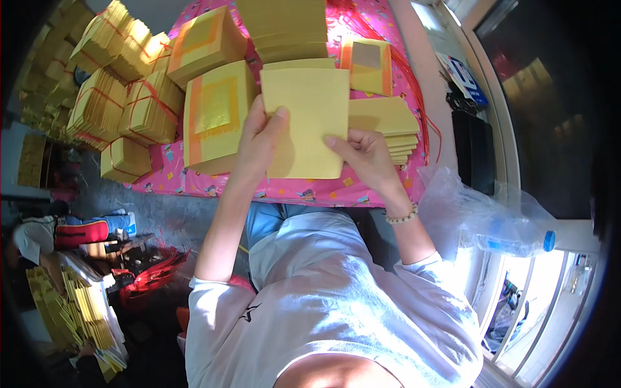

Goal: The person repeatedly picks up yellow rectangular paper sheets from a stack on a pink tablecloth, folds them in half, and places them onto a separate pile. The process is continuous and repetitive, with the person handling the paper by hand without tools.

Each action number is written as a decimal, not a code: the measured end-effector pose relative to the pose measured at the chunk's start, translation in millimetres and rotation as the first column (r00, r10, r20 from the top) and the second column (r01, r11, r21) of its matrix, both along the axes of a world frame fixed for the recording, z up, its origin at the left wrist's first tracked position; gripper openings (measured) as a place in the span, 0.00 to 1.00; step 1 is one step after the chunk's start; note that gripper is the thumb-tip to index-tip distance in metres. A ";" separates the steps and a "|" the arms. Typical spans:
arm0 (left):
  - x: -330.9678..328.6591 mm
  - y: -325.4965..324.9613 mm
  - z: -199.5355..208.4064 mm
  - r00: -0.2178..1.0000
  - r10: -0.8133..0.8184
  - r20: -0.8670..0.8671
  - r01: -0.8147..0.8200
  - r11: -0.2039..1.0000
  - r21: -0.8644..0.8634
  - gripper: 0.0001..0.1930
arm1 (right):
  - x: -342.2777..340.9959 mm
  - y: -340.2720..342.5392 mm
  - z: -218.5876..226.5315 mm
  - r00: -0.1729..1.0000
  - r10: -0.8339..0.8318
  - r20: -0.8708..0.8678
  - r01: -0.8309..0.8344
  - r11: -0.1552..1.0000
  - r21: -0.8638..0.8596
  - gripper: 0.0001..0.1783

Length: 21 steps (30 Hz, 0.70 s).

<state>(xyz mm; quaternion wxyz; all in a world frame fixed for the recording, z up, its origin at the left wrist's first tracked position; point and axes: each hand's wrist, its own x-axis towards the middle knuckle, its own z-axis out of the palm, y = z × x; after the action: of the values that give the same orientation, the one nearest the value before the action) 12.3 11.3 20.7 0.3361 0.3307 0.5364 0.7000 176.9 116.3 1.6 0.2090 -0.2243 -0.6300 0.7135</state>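
Head view, left hand [261, 132] and right hand [367, 155] pinching a yellow paper rectangle [309, 123], pink-covered worktop [304, 193] beneath, red-tied yellow bundles [153, 108] farther left

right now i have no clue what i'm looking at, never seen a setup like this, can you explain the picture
There is no machine here, just a person working with two bare hands. The one picture comes from the left of two wide fisheye cameras worn on the head, looking down, so straight edges bend near the rim. The white shirt is the wearer's own.

The left hand and right hand hold a flat yellow rectangle by its sides, thumbs on top. Beyond it, a pink patterned cloth bears yellow stacks, with bundles bound in red ties toward the left.
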 end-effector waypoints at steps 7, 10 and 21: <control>6.9 -8.5 9.7 0.994 0.091 -0.060 -0.088 0.995 0.052 0.14 | 9.2 -25.2 -15.0 0.999 -0.037 0.001 0.037 0.999 -0.040 0.12; 9.0 -6.0 14.5 0.990 0.115 -0.076 -0.111 0.992 0.060 0.13 | 13.9 -28.6 -12.9 0.998 -0.049 0.030 0.053 0.990 -0.128 0.11; 14.2 -14.5 15.3 0.929 -0.184 -0.322 0.097 0.958 -0.269 0.15 | 22.3 13.9 4.9 0.985 -0.165 -0.040 0.162 0.984 -0.074 0.11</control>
<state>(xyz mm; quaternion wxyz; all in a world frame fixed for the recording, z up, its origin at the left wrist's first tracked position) 26.5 -3.1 35.9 0.3254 0.4409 0.6450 0.5326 199.2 130.2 6.5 0.2735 -0.2659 -0.5791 0.7205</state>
